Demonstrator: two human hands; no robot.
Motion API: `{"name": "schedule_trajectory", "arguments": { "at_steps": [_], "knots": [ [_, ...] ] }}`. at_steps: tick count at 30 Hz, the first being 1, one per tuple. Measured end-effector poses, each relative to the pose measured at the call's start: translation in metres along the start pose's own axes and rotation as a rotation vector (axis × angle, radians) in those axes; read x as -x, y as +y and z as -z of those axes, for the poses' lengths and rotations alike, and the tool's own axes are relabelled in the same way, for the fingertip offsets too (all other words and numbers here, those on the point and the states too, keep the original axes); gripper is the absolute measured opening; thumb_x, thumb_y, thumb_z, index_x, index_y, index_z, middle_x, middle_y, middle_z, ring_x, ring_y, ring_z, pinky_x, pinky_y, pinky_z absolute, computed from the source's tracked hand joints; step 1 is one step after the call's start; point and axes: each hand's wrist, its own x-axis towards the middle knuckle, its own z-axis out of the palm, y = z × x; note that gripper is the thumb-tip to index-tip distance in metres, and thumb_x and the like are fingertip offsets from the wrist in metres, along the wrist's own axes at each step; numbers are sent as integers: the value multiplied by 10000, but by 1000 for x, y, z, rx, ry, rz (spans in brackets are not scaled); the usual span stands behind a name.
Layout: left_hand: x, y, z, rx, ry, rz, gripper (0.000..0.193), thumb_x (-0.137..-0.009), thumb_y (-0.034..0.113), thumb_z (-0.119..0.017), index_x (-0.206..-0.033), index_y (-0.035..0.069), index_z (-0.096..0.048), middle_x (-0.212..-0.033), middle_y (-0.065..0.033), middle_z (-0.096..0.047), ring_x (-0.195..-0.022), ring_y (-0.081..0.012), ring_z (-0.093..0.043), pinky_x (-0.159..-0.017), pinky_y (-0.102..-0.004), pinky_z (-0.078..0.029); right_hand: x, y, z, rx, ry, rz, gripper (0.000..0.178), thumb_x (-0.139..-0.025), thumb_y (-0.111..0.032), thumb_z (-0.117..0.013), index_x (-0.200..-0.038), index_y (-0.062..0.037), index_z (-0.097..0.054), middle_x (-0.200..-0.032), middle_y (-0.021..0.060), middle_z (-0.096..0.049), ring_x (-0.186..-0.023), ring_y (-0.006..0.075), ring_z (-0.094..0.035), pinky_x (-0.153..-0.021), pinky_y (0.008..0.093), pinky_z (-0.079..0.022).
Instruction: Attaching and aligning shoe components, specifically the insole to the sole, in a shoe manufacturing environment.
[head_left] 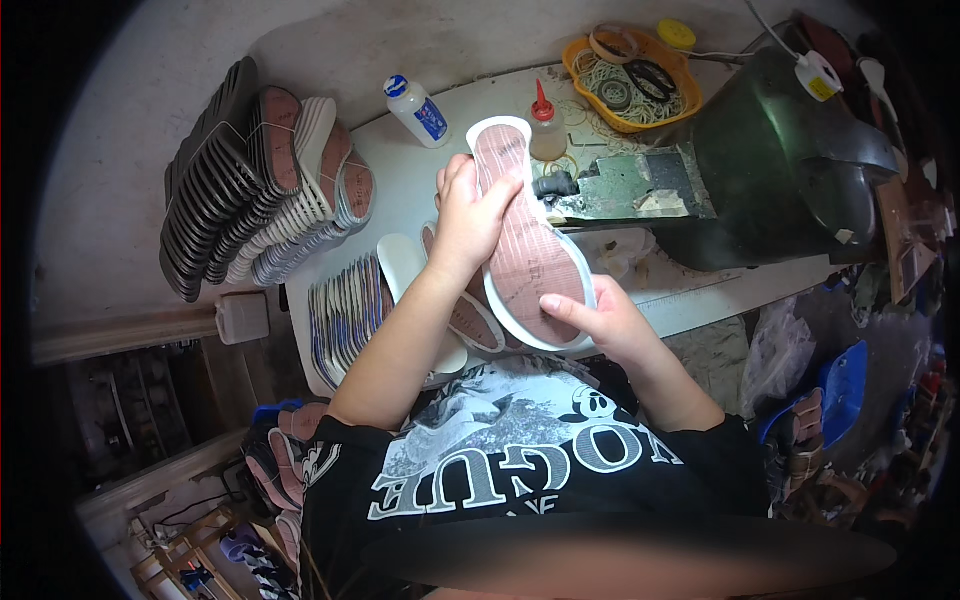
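Between my two hands is a shoe insole (pixel 515 225), brownish pink with pale stripes and a white rim. My left hand (pixel 474 212) wraps its narrower upper part, thumb across the face. Lower down, my right hand (pixel 610 318) grips the broad end from the right side, thumb pressed on the striped face. The insole is held up over the table, just left of the green machine's arm (pixel 635 185). Behind my left forearm lie another pink insole (pixel 470 322) and a white sole piece (pixel 402 265), both partly hidden.
Bundled dark and white soles (pixel 215 190) stand stacked at left, above a row of thin insoles (pixel 345 310). A white bottle (pixel 418 112), a red-tipped squeeze bottle (pixel 547 125) and a yellow basket (pixel 635 85) of bands sit at the back. A blue bin (pixel 845 395) is at lower right.
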Motion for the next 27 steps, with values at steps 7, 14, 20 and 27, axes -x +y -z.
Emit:
{"name": "schedule_trajectory", "arguments": {
  "at_steps": [7,14,20,27],
  "knots": [
    [-6,16,0,-182,-1,70,419,-810,383,-627,-953,-11,-633,-1046,-132,-548,-1083,-295,-432,-977,-397,-269,3,4,-1,-119,66,-6,313,-883,-149,-647,-1126,44,-611,-1033,73,-665,-933,117,-610,-844,279,-485],
    [-12,13,-2,-157,11,132,432,-813,395,-617,-956,-12,-636,-1066,-147,-550,-1107,-304,-429,-986,-396,-259,3,4,-10,-201,59,-166,283,-911,-158,-600,-1086,64,-582,-920,139,-673,-742,172,-677,-607,247,-527],
    [-34,-6,2,-53,-112,255,521,-794,465,-601,-1067,24,-652,-1185,-191,-556,-1214,-341,-418,-1029,-447,-263,-10,0,-25,-265,123,-96,264,-923,-190,-574,-1025,51,-603,-828,120,-673,-685,158,-670,-586,240,-519],
    [-56,-23,11,-229,-192,207,706,-783,582,-582,-1192,6,-577,-1308,-258,-462,-1277,-387,-356,-1056,-470,-265,-28,5,-30,-291,133,-69,281,-937,-173,-531,-1095,58,-560,-857,159,-673,-677,194,-678,-574,246,-535]
  ]
}}
